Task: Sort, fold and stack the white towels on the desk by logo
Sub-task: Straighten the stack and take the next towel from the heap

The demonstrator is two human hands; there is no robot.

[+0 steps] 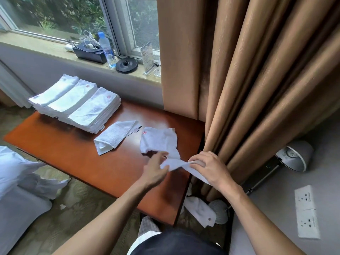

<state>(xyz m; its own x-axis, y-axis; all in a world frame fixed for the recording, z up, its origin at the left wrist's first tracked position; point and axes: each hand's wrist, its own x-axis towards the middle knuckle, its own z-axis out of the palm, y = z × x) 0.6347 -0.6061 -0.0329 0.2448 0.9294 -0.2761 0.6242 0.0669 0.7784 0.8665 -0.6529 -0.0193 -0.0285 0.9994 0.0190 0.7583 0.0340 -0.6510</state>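
On the desk (pixel 73 150), right end, we see a red-logo towel (pixel 159 140) lying partly flat, its near end lifted between both hands. Our right hand (pixel 207 168) pinches that end with curled fingers; our left hand (pixel 156 170) meets it but is blurred, so we cannot tell its grip. A loosely folded towel (pixel 114 137) lies just left, with three towel stacks (pixel 77 102) at the far left corner

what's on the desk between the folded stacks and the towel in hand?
One loosely folded white towel on the desk, short of the held towel; seen in the head view.
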